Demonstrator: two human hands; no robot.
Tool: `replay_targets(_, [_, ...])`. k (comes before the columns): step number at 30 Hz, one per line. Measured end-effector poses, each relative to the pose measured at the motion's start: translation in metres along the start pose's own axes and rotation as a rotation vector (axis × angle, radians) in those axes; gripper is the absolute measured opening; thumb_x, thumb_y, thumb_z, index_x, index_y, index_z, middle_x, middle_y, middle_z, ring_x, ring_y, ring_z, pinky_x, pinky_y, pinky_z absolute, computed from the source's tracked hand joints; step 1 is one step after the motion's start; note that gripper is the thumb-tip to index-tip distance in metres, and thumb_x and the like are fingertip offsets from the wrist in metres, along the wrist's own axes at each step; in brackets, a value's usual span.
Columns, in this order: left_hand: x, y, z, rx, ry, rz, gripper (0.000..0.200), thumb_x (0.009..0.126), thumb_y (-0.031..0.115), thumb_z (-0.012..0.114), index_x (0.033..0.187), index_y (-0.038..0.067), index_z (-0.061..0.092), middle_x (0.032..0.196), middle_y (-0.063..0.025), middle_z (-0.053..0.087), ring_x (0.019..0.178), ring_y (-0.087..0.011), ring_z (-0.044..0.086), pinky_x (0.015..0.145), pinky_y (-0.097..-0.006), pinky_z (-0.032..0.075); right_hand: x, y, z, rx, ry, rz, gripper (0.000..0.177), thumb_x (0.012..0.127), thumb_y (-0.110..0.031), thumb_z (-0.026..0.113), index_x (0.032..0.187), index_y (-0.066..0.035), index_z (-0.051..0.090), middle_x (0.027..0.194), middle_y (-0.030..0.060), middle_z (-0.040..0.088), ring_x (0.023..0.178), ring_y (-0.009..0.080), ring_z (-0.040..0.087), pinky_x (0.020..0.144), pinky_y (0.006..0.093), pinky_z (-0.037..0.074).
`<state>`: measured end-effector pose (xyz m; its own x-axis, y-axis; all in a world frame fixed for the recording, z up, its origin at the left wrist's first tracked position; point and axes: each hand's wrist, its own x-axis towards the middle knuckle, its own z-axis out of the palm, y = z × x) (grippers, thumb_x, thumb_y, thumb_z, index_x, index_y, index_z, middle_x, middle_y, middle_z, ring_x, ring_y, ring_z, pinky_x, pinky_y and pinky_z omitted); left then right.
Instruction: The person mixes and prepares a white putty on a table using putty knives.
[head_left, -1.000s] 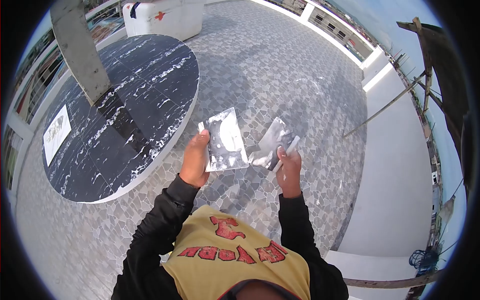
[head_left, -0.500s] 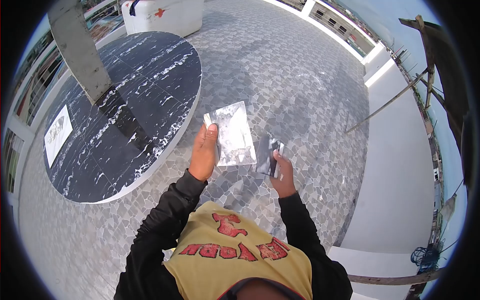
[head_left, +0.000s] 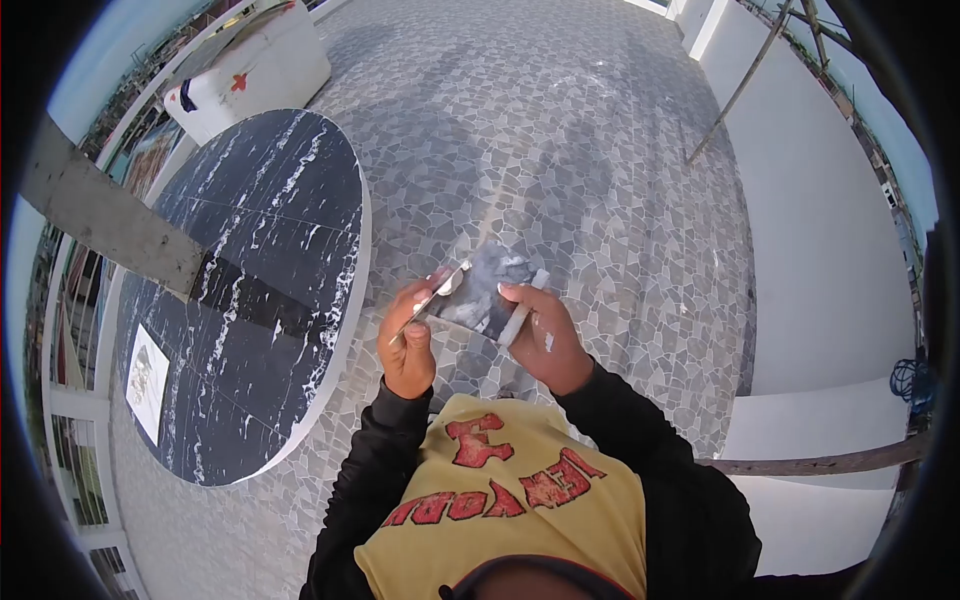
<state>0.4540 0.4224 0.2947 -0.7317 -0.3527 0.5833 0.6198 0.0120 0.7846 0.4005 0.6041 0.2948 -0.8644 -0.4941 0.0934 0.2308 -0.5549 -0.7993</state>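
My left hand (head_left: 408, 350) is closed on a thin flat plate (head_left: 432, 302), now turned nearly edge-on, with the thumb along one side. White paste (head_left: 453, 281) clings to the plate's far end. Between thumb and fingers, my right hand (head_left: 553, 342) grips a wide flat scraper (head_left: 478, 300); its grey face is smeared with white, and a pale strip runs along the held edge. Plate and scraper meet or overlap in front of my chest. White smudges mark the right hand.
On the left stands a round table (head_left: 270, 370) with a dark marbled top, pierced by a grey post (head_left: 110, 210). A white sheet (head_left: 148, 383) lies on it. Behind is a white box (head_left: 255, 75). A low white wall (head_left: 810, 220) runs along the right of the patterned tile floor (head_left: 600, 200).
Both hands have come together, bringing plate and scraper to each other. The left plate has turned from face-up to nearly edge-on. My view has shifted, and the table appears lower.
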Motion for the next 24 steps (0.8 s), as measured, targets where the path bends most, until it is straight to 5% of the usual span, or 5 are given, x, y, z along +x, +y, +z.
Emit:
replay_targets(3, [0.004, 0.014, -0.002, 0.203, -0.238, 0.186, 0.024, 0.089, -0.003, 0.061, 0.111, 0.007, 0.061, 0.122, -0.0236, 0.062, 0.120, -0.0416, 0.058, 0.098, -0.0470, 0.048, 0.000, 0.021, -0.015, -0.582, -0.059, -0.411, 0.038, 0.084, 0.008, 0.068, 0.117, -0.003, 0.054, 0.111, 0.0090, 0.061, 0.103, 0.0179, 0.062, 0.091, 0.0321, 0.052])
replay_targets(7, [-0.001, 0.012, -0.012, 0.270, -0.300, 0.234, 0.032, 0.081, -0.005, 0.068, 0.110, 0.007, 0.063, 0.125, -0.0202, 0.061, 0.122, -0.0426, 0.056, 0.102, -0.0497, 0.046, 0.005, 0.010, -0.002, -0.600, -0.216, -0.622, 0.055, 0.077, 0.014, 0.072, 0.124, -0.002, 0.049, 0.118, 0.0110, 0.057, 0.108, 0.0210, 0.060, 0.096, 0.0338, 0.050])
replay_targets(19, [-0.025, -0.016, -0.056, 0.400, -0.257, 0.241, 0.034, 0.084, -0.008, 0.058, 0.114, 0.008, 0.065, 0.128, -0.0199, 0.061, 0.125, -0.0413, 0.054, 0.108, -0.0558, 0.036, 0.008, 0.009, -0.009, -0.645, -0.311, -0.485, 0.066, 0.071, 0.011, 0.077, 0.127, -0.003, 0.046, 0.126, 0.0132, 0.051, 0.116, 0.0227, 0.057, 0.101, 0.0368, 0.047])
replay_targets(22, [-0.032, -0.031, -0.074, 0.492, -0.262, 0.261, 0.030, 0.088, -0.004, 0.054, 0.113, 0.008, 0.065, 0.126, -0.0187, 0.062, 0.123, -0.0398, 0.056, 0.107, -0.0522, 0.039, 0.005, -0.009, -0.001, -0.585, -0.260, -0.387, 0.050, 0.077, 0.007, 0.071, 0.121, -0.003, 0.051, 0.119, 0.0120, 0.057, 0.113, 0.0220, 0.059, 0.099, 0.0365, 0.049])
replay_targets(24, [-0.041, -0.035, -0.079, 0.511, -0.265, 0.082, 0.021, 0.095, 0.004, 0.052, 0.111, 0.007, 0.066, 0.127, -0.0181, 0.062, 0.120, -0.0355, 0.058, 0.103, -0.0434, 0.042, 0.011, -0.032, 0.016, 0.113, -0.128, 0.022, 0.030, 0.082, -0.003, 0.067, 0.111, -0.003, 0.057, 0.107, 0.0100, 0.063, 0.107, 0.0201, 0.062, 0.098, 0.0358, 0.049])
